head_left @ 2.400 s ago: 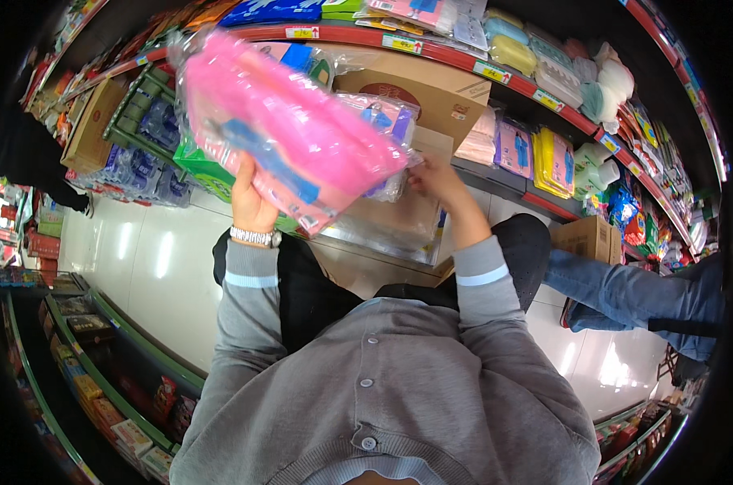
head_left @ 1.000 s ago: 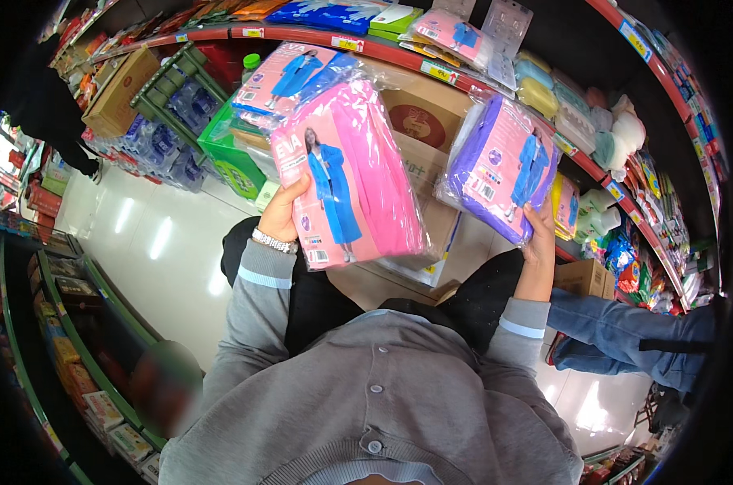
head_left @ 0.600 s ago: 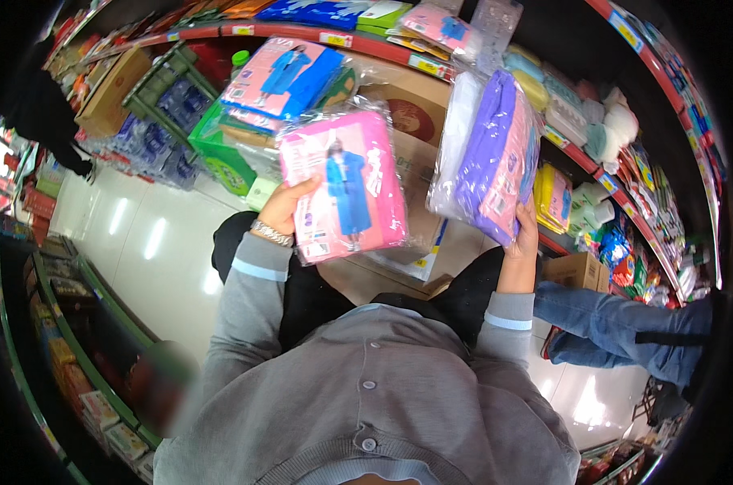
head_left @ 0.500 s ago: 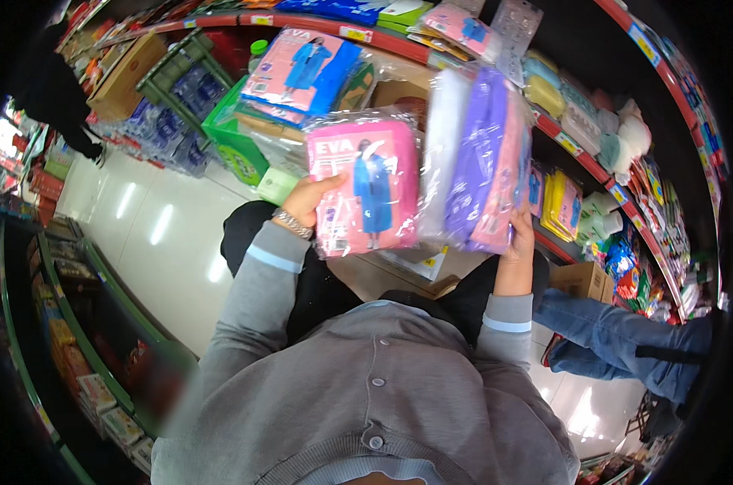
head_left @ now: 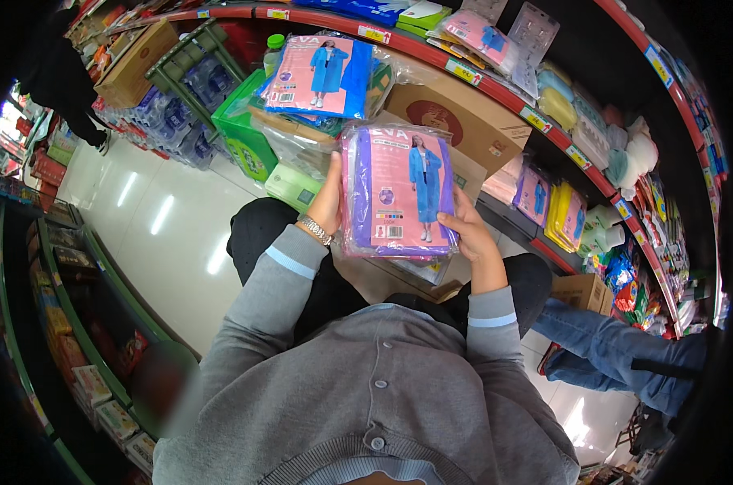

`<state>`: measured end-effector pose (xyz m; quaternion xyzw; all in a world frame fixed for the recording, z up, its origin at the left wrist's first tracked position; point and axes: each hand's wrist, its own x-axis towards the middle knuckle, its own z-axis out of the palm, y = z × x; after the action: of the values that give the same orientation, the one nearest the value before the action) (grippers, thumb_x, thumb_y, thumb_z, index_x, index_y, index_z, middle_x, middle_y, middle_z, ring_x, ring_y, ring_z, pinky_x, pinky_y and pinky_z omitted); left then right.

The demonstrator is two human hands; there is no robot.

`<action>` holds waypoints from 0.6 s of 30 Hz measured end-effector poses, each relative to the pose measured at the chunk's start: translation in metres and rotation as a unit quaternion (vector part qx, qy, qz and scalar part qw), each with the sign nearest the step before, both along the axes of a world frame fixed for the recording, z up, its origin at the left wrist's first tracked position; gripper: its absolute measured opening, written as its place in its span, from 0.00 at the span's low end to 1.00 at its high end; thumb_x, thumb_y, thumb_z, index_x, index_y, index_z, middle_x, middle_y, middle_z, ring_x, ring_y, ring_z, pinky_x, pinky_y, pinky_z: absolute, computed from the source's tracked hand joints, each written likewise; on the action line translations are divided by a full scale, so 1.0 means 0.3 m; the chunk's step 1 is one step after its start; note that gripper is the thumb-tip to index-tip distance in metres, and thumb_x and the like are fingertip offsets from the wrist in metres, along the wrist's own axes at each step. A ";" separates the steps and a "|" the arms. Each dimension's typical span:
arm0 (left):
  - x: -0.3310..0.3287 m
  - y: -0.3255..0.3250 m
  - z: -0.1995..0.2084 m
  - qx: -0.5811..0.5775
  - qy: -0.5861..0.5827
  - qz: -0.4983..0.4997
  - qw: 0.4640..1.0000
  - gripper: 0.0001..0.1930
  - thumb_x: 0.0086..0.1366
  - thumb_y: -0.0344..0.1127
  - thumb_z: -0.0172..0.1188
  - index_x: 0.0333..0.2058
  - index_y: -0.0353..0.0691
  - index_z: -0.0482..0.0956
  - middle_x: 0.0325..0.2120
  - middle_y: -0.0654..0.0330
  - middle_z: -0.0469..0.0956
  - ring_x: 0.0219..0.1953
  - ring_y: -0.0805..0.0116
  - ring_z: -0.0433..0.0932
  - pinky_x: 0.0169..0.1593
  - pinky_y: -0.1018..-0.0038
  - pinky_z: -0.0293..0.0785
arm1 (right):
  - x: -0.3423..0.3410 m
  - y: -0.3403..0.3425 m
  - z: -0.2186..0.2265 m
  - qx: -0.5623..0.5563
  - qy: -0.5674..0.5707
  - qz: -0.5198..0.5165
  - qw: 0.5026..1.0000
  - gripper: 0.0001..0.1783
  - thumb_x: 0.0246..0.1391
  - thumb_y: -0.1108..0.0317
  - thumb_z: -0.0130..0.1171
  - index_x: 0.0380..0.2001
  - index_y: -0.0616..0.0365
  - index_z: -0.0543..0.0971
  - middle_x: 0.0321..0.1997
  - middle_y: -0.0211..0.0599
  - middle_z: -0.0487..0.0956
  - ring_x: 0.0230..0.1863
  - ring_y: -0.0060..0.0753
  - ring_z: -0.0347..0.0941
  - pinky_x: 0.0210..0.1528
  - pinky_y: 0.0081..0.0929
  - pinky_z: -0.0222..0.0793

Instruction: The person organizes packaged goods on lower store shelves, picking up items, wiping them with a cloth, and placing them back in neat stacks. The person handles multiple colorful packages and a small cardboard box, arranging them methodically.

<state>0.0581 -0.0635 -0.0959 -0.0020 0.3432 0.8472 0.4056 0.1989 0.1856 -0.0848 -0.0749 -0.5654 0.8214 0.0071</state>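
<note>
I see a person holding a purple pack (head_left: 407, 194) in a clear plastic bag. It is in front of the big brown box (head_left: 496, 133), on the person's side of it. The front of the pack faces up, and it has a picture of someone in a long blue coat. What is behind the pack is mostly hidden.

The left hand (head_left: 326, 202) has its grip on the pack's left side. There is a silver watch (head_left: 314, 229) on that wrist. The right hand (head_left: 470, 233) has its grip on the other side, low down, with the thumb on the front.

To the left of the brown box is a blue pack (head_left: 358, 85), with the same kind of picture. Farther left of the box is a bright green box (head_left: 239, 125). A pale green pack (head_left: 292, 186) is left of the brown box too, and nearer the person.

To the right of the brown box, yellow packs (head_left: 562, 214) sit on a low shelf. Well to the right of the box, I see someone else's legs in blue jeans (head_left: 609, 347).
</note>
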 end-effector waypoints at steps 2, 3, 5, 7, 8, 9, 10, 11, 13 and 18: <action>0.017 0.002 0.017 -0.072 0.075 -0.003 0.995 0.33 0.66 0.56 0.53 0.60 0.37 0.63 0.53 0.55 0.72 0.53 0.67 0.73 0.55 0.70 0.71 | 0.004 0.000 -0.005 0.015 -0.018 -0.007 1.000 0.48 0.46 0.80 0.63 0.68 0.62 0.50 0.66 0.42 0.61 0.65 0.34 0.61 0.65 0.30 0.56; 0.024 0.002 0.027 -0.107 0.113 -0.004 0.988 0.33 0.67 0.55 0.53 0.61 0.38 0.62 0.54 0.56 0.72 0.53 0.68 0.73 0.55 0.71 0.70 | 0.007 -0.002 -0.007 0.022 -0.027 -0.011 0.999 0.47 0.47 0.80 0.63 0.68 0.63 0.50 0.65 0.43 0.62 0.65 0.34 0.61 0.65 0.30 0.56; 0.032 -0.003 0.056 -0.119 0.130 -0.005 0.984 0.33 0.64 0.50 0.59 0.61 0.37 0.61 0.53 0.56 0.71 0.53 0.68 0.72 0.54 0.71 0.70 | 0.016 -0.012 0.009 0.054 -0.045 -0.005 0.998 0.47 0.47 0.80 0.62 0.68 0.63 0.50 0.64 0.43 0.63 0.64 0.34 0.61 0.64 0.29 0.56; 0.040 0.002 0.076 -0.114 0.168 0.004 0.979 0.33 0.61 0.44 0.64 0.60 0.36 0.61 0.52 0.56 0.72 0.52 0.68 0.73 0.54 0.71 0.71 | 0.019 -0.024 0.026 0.098 -0.053 -0.005 0.994 0.46 0.47 0.80 0.61 0.68 0.64 0.50 0.63 0.43 0.64 0.63 0.34 0.62 0.64 0.29 0.56; 0.042 0.007 0.076 -0.117 0.200 0.005 0.973 0.32 0.61 0.41 0.64 0.60 0.36 0.62 0.51 0.56 0.73 0.52 0.68 0.73 0.53 0.70 0.72 | 0.020 -0.033 0.032 0.125 -0.052 -0.007 0.991 0.46 0.47 0.80 0.61 0.68 0.64 0.50 0.63 0.43 0.65 0.62 0.33 0.62 0.64 0.28 0.56; 0.044 0.014 0.074 -0.119 0.232 0.006 0.966 0.31 0.60 0.38 0.64 0.59 0.37 0.62 0.50 0.56 0.74 0.52 0.68 0.74 0.53 0.70 0.72 | 0.022 -0.039 0.035 0.153 -0.051 -0.010 0.987 0.46 0.48 0.80 0.61 0.68 0.64 0.50 0.62 0.43 0.66 0.62 0.33 0.63 0.64 0.28 0.57; 0.045 0.017 0.071 -0.122 0.263 0.006 0.957 0.31 0.60 0.36 0.65 0.59 0.37 0.63 0.49 0.56 0.74 0.51 0.67 0.74 0.53 0.70 0.73 | 0.023 -0.044 0.033 0.168 -0.046 -0.009 0.985 0.45 0.48 0.79 0.61 0.67 0.64 0.50 0.62 0.43 0.66 0.62 0.33 0.63 0.64 0.28 0.57; 0.042 0.017 0.059 -0.118 0.248 0.001 0.962 0.30 0.59 0.33 0.65 0.58 0.36 0.64 0.49 0.56 0.75 0.50 0.67 0.75 0.52 0.69 0.73 | 0.025 -0.047 0.029 0.183 -0.041 -0.008 0.982 0.45 0.48 0.79 0.61 0.67 0.64 0.51 0.62 0.43 0.66 0.62 0.33 0.63 0.63 0.28 0.57; 0.036 0.016 0.038 -0.107 0.217 -0.010 0.970 0.30 0.56 0.28 0.67 0.56 0.36 0.65 0.47 0.56 0.76 0.48 0.66 0.76 0.51 0.68 0.74 | 0.034 -0.053 0.027 0.204 -0.038 -0.005 0.978 0.45 0.48 0.78 0.61 0.67 0.65 0.51 0.62 0.42 0.65 0.62 0.33 0.62 0.64 0.28 0.56; 0.049 0.003 0.049 -0.094 0.054 -0.074 0.991 0.25 0.55 0.27 0.66 0.52 0.34 0.70 0.44 0.54 0.78 0.44 0.62 0.79 0.50 0.66 0.76 | 0.071 -0.067 0.044 0.239 -0.010 -0.012 0.971 0.45 0.49 0.78 0.61 0.67 0.64 0.50 0.62 0.41 0.64 0.62 0.31 0.61 0.64 0.28 0.55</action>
<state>0.0727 -0.0626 -0.0811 0.0309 0.4415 0.7778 0.4463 0.2202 0.1655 -0.0715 -0.0860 -0.7444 0.6615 0.0295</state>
